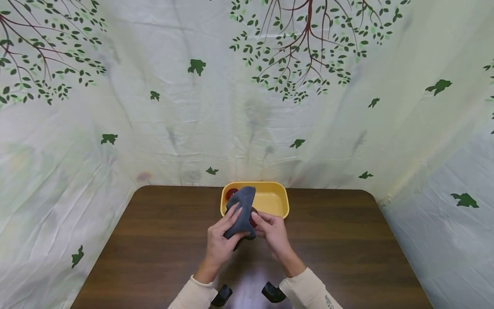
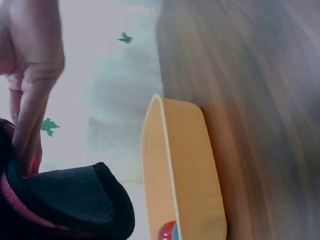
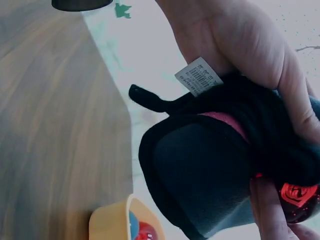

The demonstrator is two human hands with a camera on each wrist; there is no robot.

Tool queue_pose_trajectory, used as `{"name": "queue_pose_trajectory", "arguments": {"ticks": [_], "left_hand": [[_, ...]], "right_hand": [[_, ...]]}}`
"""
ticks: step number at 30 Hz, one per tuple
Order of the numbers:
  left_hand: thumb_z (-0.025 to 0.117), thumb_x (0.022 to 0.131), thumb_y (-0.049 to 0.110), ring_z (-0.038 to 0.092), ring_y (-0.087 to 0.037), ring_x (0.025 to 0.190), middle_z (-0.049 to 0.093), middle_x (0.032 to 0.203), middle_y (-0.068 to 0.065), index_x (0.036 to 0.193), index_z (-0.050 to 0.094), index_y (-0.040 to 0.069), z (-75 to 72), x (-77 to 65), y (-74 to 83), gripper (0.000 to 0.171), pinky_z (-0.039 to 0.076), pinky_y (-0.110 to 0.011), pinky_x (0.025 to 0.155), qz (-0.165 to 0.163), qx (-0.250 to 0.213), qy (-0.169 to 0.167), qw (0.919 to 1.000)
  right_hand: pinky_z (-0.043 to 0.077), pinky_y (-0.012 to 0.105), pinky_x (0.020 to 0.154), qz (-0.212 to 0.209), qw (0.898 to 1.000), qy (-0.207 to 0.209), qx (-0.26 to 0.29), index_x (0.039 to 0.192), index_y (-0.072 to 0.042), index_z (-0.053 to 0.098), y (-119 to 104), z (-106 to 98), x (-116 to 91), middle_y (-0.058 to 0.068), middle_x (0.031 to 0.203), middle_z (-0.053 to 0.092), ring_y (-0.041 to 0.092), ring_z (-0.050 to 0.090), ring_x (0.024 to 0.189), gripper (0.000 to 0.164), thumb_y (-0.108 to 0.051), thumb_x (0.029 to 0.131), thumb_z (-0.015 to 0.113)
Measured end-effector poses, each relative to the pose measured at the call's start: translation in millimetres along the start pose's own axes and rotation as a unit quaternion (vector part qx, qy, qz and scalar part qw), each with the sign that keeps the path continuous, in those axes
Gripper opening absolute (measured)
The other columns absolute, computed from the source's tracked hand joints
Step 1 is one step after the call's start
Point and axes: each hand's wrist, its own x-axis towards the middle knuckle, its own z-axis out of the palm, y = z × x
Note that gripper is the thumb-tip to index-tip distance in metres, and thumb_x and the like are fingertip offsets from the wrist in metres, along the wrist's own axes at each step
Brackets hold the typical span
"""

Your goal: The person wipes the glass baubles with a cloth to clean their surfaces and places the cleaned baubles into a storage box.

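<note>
A grey-blue soft fabric piece (image 1: 241, 208) with black edging, a black strap and a white barcode tag (image 3: 199, 76) is held up near the tray's front edge. My left hand (image 1: 221, 242) grips it from the left, fingers spread over its face and thumb below. From the right, my right hand (image 1: 273, 234) pinches a dark red, shiny round object (image 3: 300, 202) with a bright red print, pressed close against the fabric. The left wrist view shows the fabric's dark flap (image 2: 75, 195) and the right-hand fingers (image 2: 31, 112) behind it.
Behind the hands, a yellow tray (image 1: 286, 199) sits at the table's far edge. Inside it at the left are a red ball (image 3: 146, 231) and a blue one (image 3: 133, 225). The brown table (image 1: 162, 244) meets a leaf-print curtain (image 1: 247, 128). Black wrist cameras (image 1: 221, 296) hang below both wrists.
</note>
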Motion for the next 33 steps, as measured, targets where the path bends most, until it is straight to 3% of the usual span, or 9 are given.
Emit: {"name": "queue_pose_trajectory", "arguments": {"ticks": [5,11,18,20,25,33], "left_hand": [[0.078,0.064,-0.018,0.055,-0.048,0.108,0.059,0.119,-0.033,0.112,0.063,-0.017,-6.0,8.4,20.6,0.050,0.039,-0.017,0.099,-0.040,-0.041,0.002,0.9984],[0.076,0.067,-0.019,0.055,-0.047,0.111,0.059,0.118,-0.032,0.112,0.063,-0.017,-7.8,8.3,20.6,0.047,0.039,-0.018,0.100,-0.057,-0.067,0.010,0.9960],[0.074,0.070,-0.019,0.055,-0.008,0.117,0.060,0.118,-0.030,0.116,0.062,-0.014,-13.8,8.5,17.1,0.049,0.040,-0.018,0.099,-0.097,-0.074,0.041,0.9917],[0.074,0.069,-0.020,0.054,-0.002,0.116,0.060,0.119,-0.030,0.116,0.062,-0.014,-17.2,9.3,15.6,0.049,0.041,-0.017,0.098,-0.104,-0.073,0.049,0.9907],[0.075,0.068,-0.019,0.056,-0.008,0.116,0.060,0.118,-0.030,0.115,0.063,-0.014,-26.8,9.0,6.5,0.049,0.042,-0.016,0.096,-0.096,-0.049,0.063,0.9922],[0.077,0.067,-0.017,0.055,-0.044,0.111,0.062,0.116,-0.030,0.112,0.065,-0.013,-45.1,7.1,-13.5,0.047,0.039,-0.013,0.097,-0.091,0.029,0.063,0.9934]], "right_hand": [[0.057,0.033,0.076,-0.010,0.999,-0.025,0.027,0.122,0.015,0.057,0.5,-0.9,-1.2,0.008,0.095,0.073,0.018,0.071,0.080,0.038,-0.010,0.094,0.062],[0.057,0.034,0.078,-0.022,0.999,-0.013,0.042,0.125,0.013,0.057,3.3,-1.6,-3.3,0.016,0.107,0.070,0.021,0.071,0.087,0.041,-0.008,0.091,0.066],[0.058,0.030,0.073,-0.029,0.994,0.033,0.102,0.125,0.015,0.054,7.1,-6.6,-1.9,0.012,0.103,0.071,0.019,0.071,0.084,0.044,0.004,0.085,0.069],[0.058,0.029,0.073,-0.030,0.993,0.047,0.102,0.125,0.015,0.055,8.1,-10.4,-0.6,0.012,0.104,0.071,0.019,0.070,0.085,0.044,0.004,0.084,0.069],[0.057,0.030,0.076,-0.032,0.993,0.077,0.081,0.124,0.012,0.057,10.1,-20.5,4.2,0.013,0.106,0.071,0.019,0.070,0.088,0.045,0.000,0.083,0.073],[0.057,0.029,0.076,-0.038,0.990,0.121,0.062,0.123,0.007,0.061,15.0,-31.5,21.9,0.014,0.107,0.070,0.019,0.069,0.091,0.046,0.000,0.080,0.076]]}}
